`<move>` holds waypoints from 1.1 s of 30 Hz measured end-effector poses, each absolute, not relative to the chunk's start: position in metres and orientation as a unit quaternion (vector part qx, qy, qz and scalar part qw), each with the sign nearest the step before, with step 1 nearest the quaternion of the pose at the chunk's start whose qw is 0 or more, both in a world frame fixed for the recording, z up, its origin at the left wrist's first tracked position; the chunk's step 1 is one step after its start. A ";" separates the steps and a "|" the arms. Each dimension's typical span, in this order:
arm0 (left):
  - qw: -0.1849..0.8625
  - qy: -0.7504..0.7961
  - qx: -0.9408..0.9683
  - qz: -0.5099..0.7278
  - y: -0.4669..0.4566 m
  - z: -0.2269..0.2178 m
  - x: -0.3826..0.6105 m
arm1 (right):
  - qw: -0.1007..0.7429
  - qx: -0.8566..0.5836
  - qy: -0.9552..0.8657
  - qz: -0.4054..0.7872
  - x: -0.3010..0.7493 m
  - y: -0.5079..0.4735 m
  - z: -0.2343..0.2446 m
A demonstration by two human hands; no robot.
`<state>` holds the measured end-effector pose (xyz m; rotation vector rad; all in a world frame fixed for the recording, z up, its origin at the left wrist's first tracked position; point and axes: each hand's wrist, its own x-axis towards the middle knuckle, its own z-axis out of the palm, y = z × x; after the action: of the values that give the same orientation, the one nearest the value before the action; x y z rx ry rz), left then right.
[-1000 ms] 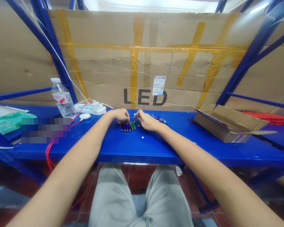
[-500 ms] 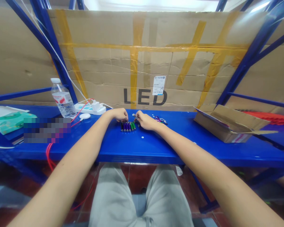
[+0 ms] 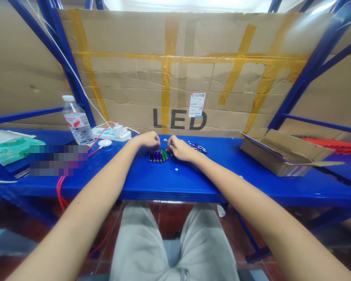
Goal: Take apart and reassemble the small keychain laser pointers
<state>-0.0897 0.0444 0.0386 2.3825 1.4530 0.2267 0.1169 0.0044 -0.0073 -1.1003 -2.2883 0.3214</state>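
Frame left, bottle (image 3: 77, 120) of clear liquid (image 3: 84, 135); frame right, open carton (image 3: 270, 158); centre, right hand (image 3: 178, 148) pinches silvery piece (image 3: 165, 140), left hand (image 3: 151, 139) grip unclear

You're wearing loose light-grey soft-fabric trousers (image 3: 137, 242), plain over both thighs. Legs are wide-cut, rounded off at the knees. Shallow creases run along the thighs; folds bunch deeper around the crotch. At the waist you've got a short grey cord-like strip (image 3: 183, 274); drawstring or seam, can't tell at this blur. Your left forearm (image 3: 105, 183) and right forearm (image 3: 242, 195) are bare, smooth, tapering to narrow wrists. Your left grip (image 3: 150, 139) and right grip (image 3: 177, 147) are bare too; finer detail too small to read.
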 end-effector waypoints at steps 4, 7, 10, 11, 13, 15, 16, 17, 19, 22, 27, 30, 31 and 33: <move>0.162 0.471 0.858 0.127 0.044 0.032 -0.082 | 0.283 -0.414 -0.858 0.113 0.116 0.005 -0.008; 0.191 0.469 0.852 0.133 0.046 0.025 -0.078 | 0.283 -0.418 -0.856 0.111 0.115 0.007 -0.009; 0.213 0.466 0.847 0.141 0.048 0.021 -0.078 | 0.286 -0.417 -0.855 0.115 0.115 0.008 -0.010; 0.217 0.464 0.847 0.143 0.049 0.020 -0.078 | 0.289 -0.415 -0.854 0.120 0.115 0.009 -0.010; 0.219 0.463 0.847 0.145 0.051 0.018 -0.078 | 0.294 -0.415 -0.850 0.137 0.115 0.010 -0.010; 0.219 0.460 0.848 0.144 0.053 0.018 -0.078 | 0.301 -0.418 -0.842 0.160 0.117 0.010 -0.008; 0.220 0.459 0.849 0.143 0.053 0.017 -0.077 | 0.306 -0.420 -0.837 0.171 0.118 0.010 -0.006; 0.223 0.458 0.849 0.142 0.053 0.017 -0.076 | 0.313 -0.421 -0.832 0.182 0.120 0.010 -0.004; 0.227 0.462 0.846 0.139 0.053 0.017 -0.075 | 0.330 -0.425 -0.819 0.198 0.127 0.010 0.001; 0.225 0.470 0.843 0.136 0.054 0.017 -0.075 | 0.368 -0.433 -0.798 0.202 0.141 0.013 0.007; 0.222 0.472 0.844 0.122 0.055 0.019 -0.078 | 0.413 -0.451 -0.761 0.217 0.164 0.021 0.008; 0.221 0.474 0.844 0.116 0.052 0.021 -0.078 | 0.430 -0.461 -0.742 0.228 0.173 0.025 0.008; 0.219 0.474 0.845 0.115 0.050 0.021 -0.077 | 0.436 -0.462 -0.737 0.229 0.175 0.026 0.008; 0.215 0.473 0.847 0.113 0.047 0.023 -0.076 | 0.448 -0.463 -0.731 0.225 0.179 0.028 0.008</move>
<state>-0.0760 0.0472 0.0231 2.3486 1.3129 0.3136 0.1790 0.0281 0.0083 -1.1461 -1.8094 0.5572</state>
